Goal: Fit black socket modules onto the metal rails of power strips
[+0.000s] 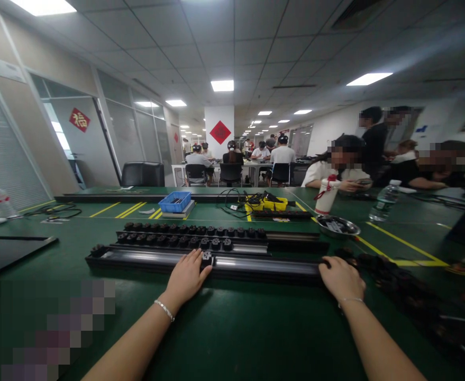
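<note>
A long black rail [252, 266] with a shiny metal channel lies across the table in front of me. My left hand [187, 276] is over its middle, thumb and fingers closed about a small black block with a silvery top [207, 257] in the channel. At the rail's right end, my right hand [342, 279] is closed over the edge, its fingertips partly hidden. A similar small black part [98, 248] sits at the left end. Behind this rail stand two more rails, a nearer one [250, 248] and a farther one [291, 236], each carrying a row of small black parts.
A blue bin [175, 201], yellow tray [275, 203] with cables, and metal bowl [338, 226] of parts stand farther back. A water bottle [385, 200] and white cup [327, 197] are at the right. Dark parts [399, 286] lie beside my right hand. A person sits across the table.
</note>
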`<state>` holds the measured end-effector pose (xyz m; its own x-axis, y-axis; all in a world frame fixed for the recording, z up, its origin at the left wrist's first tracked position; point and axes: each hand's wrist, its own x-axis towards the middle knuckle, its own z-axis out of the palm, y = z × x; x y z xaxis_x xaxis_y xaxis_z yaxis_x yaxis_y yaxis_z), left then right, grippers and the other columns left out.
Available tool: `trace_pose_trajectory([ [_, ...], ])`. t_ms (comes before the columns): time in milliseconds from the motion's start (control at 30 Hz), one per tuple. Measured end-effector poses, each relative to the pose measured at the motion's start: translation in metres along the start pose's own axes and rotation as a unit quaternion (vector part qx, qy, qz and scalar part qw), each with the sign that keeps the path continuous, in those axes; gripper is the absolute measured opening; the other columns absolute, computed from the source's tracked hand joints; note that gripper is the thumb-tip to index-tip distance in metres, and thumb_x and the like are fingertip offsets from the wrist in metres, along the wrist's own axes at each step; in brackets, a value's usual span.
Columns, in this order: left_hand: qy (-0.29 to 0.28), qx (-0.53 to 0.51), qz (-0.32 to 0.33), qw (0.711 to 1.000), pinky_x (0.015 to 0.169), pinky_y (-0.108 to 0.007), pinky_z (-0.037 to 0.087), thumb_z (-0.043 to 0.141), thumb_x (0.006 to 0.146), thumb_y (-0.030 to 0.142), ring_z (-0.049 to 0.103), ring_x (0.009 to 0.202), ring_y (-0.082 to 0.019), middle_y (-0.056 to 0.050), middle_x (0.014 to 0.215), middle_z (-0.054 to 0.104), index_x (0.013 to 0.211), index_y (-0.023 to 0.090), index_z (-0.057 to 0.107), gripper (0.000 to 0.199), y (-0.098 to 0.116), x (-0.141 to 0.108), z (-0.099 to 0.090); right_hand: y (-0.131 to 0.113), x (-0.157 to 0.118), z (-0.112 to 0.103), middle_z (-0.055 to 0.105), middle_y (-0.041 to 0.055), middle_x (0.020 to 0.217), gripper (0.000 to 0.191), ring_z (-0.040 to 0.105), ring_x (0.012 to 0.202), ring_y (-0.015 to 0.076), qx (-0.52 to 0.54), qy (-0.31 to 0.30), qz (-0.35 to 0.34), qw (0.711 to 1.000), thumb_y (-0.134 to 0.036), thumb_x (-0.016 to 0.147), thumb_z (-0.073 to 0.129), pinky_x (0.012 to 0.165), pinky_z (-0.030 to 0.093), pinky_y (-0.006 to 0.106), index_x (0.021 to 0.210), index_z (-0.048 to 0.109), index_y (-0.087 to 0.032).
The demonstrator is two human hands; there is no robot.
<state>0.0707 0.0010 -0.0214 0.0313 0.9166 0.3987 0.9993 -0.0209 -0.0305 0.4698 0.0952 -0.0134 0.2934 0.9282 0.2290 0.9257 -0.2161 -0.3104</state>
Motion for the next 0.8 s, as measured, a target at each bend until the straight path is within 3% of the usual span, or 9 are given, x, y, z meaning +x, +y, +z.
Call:
trace_pose_trajectory([
  [200, -0.007, 0.016, 0.032, 0.999, 0.104, -0.04, 0.03, 0.024, 0.086, 0.055, 0.04, 0.124, -0.025, -0.014, 0.132, 0.046, 0.125, 0.009, 0.047, 0.065, 0.006, 0.004, 0.0, -0.001, -0.002, 0.0, 0.05, 0.0029, 0.127, 0.047, 0.043, 0.113, 0.0286, -0.001, 0.009, -0.003, 1.0, -0.04, 0.079, 0.029, 0.09, 0.037, 0.047, 0.113, 0.057, -0.026],
  [467, -0.032, 0.005, 0.001, 0.999, 0.101, -0.045, 0.032, 0.024, 0.084, 0.059, 0.035, 0.126, -0.03, -0.015, 0.135, 0.043, 0.128, 0.012, 0.045, 0.068, 0.023, 0.007, -0.002, -0.002, -0.003, 0.002, 0.051, 0.003, 0.125, 0.045, 0.044, 0.112, 0.0268, -0.004, 0.025, 0.001, 1.0, -0.038, 0.078, 0.03, 0.092, 0.036, 0.046, 0.11, 0.059, -0.026],
  [800, -0.056, 0.01, -0.013, 0.998, 0.102, -0.052, 0.024, 0.023, 0.082, 0.063, 0.027, 0.131, -0.032, -0.014, 0.141, 0.035, 0.133, 0.018, 0.038, 0.07, 0.025, 0.004, 0.0, 0.0, 0.0, 0.008, 0.05, 0.0041, 0.125, 0.043, 0.038, 0.117, 0.0291, 0.014, 0.023, 0.007, 1.0, -0.037, 0.078, 0.03, 0.095, 0.02, 0.065, 0.11, 0.058, -0.028],
])
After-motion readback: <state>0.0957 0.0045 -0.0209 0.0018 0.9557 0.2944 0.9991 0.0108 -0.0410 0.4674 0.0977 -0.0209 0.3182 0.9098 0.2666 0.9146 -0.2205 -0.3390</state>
